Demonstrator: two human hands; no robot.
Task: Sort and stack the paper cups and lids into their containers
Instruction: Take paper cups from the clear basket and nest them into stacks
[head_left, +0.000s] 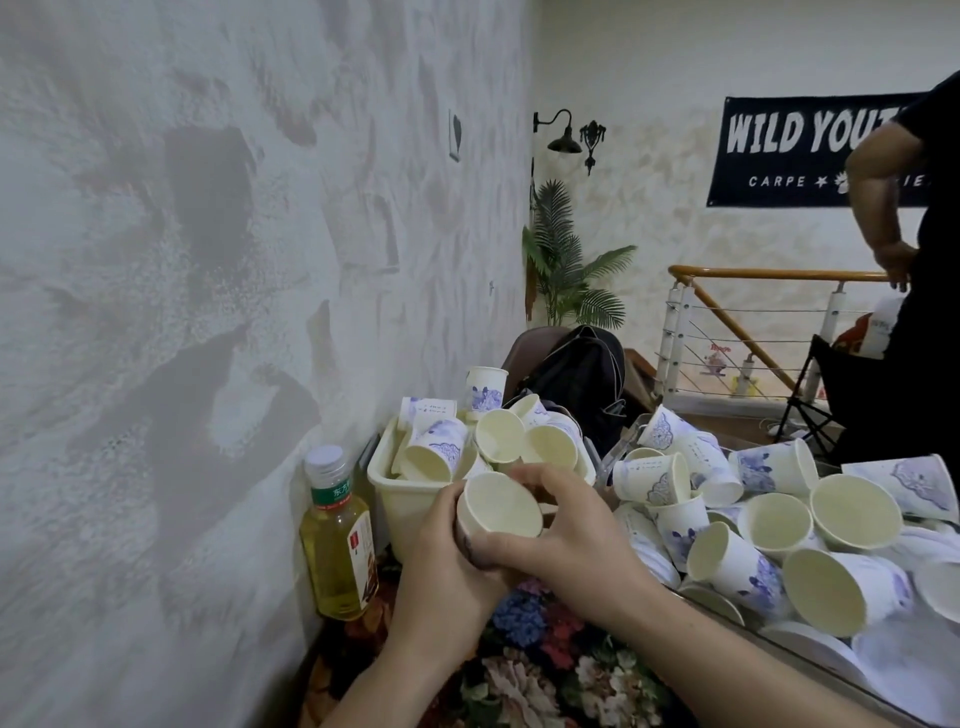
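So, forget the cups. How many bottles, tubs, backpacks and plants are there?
bottle: 1
cream tub: 1
backpack: 1
plant: 1
Total: 4

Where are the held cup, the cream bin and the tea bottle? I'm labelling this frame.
held cup (500, 506), head view, on its open inside.
cream bin (402, 499), head view, on its front wall.
tea bottle (336, 540), head view, on its body.
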